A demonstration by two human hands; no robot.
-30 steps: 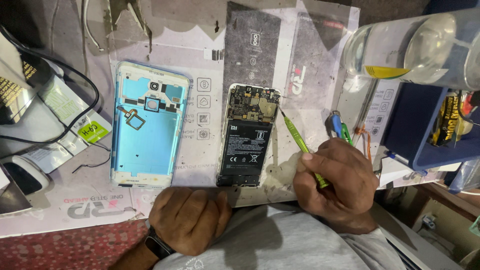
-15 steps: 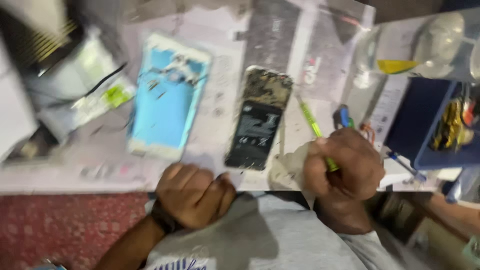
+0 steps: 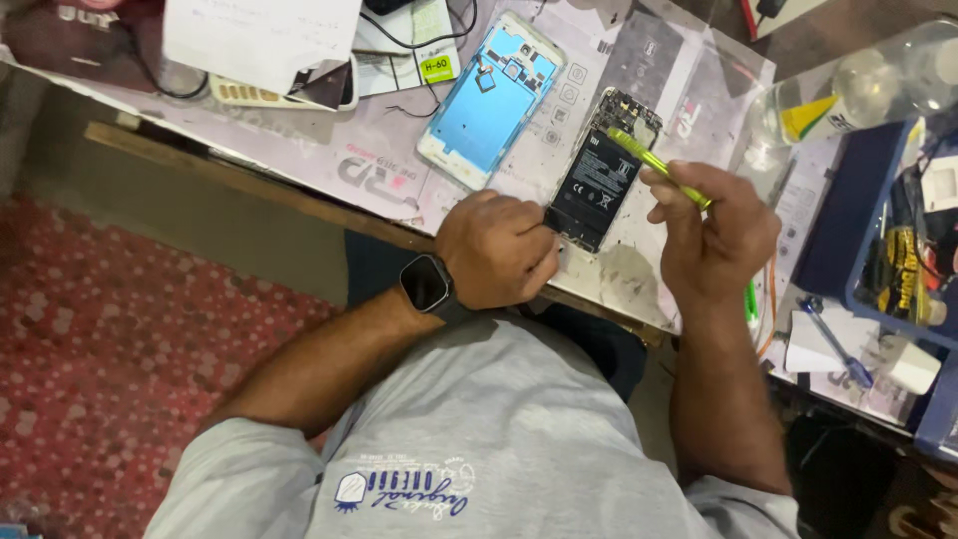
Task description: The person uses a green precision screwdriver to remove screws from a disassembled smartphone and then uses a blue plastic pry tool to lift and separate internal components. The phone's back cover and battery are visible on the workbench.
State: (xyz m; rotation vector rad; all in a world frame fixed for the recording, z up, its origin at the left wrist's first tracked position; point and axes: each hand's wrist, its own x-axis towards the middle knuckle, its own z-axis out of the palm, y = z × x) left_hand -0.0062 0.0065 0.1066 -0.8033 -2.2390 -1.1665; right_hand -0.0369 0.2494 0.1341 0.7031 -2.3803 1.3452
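Back cover (image 3: 489,100): light blue shell, upper centre of frame, flat on bench (image 3: 379,175).
Left hand (image 3: 496,250): curled closed, pinning the lower end of the opened phone (image 3: 599,175).
Opened phone: centre, thin, rigid, fragile; grip by edges.
Right hand (image 3: 711,235): closed on green tool (image 3: 659,167), tip over the phone.

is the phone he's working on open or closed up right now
Open. The phone lies with its back off, black battery and circuit board exposed; the blue back cover lies apart beside it. The left hand touches its lower end.
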